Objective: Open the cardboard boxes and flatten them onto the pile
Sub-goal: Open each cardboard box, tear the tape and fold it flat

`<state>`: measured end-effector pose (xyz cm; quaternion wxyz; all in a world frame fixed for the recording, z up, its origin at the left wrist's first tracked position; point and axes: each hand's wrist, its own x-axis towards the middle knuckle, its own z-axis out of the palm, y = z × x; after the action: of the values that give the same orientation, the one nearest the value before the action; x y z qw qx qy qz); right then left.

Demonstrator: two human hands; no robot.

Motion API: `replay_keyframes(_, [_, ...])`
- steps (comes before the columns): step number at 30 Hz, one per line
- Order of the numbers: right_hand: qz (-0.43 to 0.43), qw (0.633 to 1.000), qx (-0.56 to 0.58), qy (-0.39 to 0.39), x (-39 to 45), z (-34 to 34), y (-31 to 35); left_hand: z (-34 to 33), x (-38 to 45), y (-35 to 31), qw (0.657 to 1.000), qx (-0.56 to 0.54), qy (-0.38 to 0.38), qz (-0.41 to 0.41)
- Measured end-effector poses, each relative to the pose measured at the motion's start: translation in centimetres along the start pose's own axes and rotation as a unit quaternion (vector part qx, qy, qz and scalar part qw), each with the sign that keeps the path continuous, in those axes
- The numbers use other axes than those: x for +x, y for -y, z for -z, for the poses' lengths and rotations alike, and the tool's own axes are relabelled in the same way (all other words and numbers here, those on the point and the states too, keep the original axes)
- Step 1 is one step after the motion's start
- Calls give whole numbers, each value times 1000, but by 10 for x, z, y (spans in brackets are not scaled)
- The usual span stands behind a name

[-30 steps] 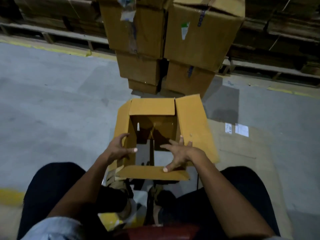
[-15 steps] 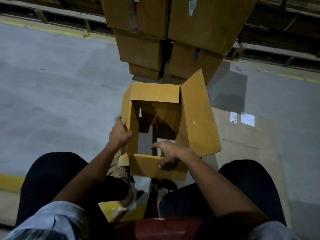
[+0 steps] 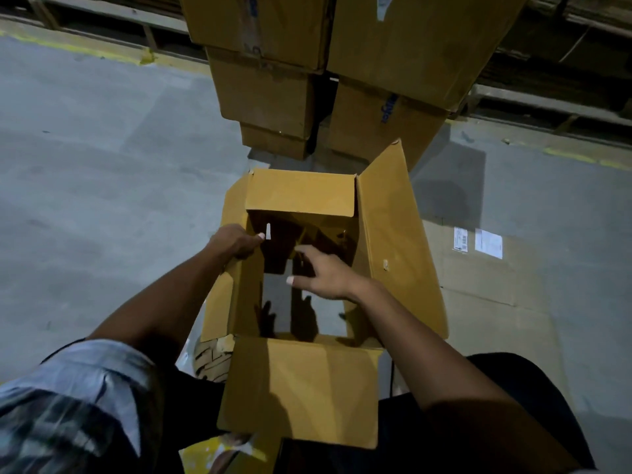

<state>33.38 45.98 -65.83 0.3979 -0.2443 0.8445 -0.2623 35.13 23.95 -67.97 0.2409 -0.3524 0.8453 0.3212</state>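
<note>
Head view: box [image 3: 393, 241] under both grips

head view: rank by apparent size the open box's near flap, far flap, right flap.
1. Long right flap of the open brown cardboard box, largest.
2. Near flap; it lies closest to the camera, so its rank is unsure.
3. Far flap, smallest.

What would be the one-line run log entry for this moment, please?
left hand: grips box wall | right hand: open, over box opening | box: flaps open, not flat | stacked boxes: behind
</note>
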Motion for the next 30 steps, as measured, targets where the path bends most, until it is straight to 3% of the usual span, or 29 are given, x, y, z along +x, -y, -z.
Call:
replay_keyframes(3, [31,991,-129,-20,28,15,-8,14,19,-6,1000,-16,-11,-9])
replay_keyframes(8, [-15,967,-255,-1,71,24,-12,29,43,-11,999,-47,24,-5])
replay_keyframes(10, [2,959,-274,-67,84,32,-2,37,52,-14,997,-67,19,-22])
replay_keyframes(14, [63,909,-284,-298,115,51,18,45,68,-19,992,-107,-31,-57])
replay_keyframes(16, [68,883,-310,-346,134,65,26,41,73,-19,990,-123,-34,-58])
replay_keyframes(18, [43,885,-330,-326,153,79,31,34,77,-17,992,-109,-22,-61])
replay_keyframes(21, [-5,920,-323,-221,177,89,28,26,83,-12,996,-57,-10,-67])
replay_keyframes(23, [-17,924,-340,-172,184,89,22,26,82,-11,996,-37,-5,-76])
replay_keyframes(26, [-15,929,-333,-162,183,91,20,28,78,-9,997,-26,2,-75])
replay_keyframes(30, [-30,919,-359,-159,163,81,26,27,65,-11,998,-26,64,13])
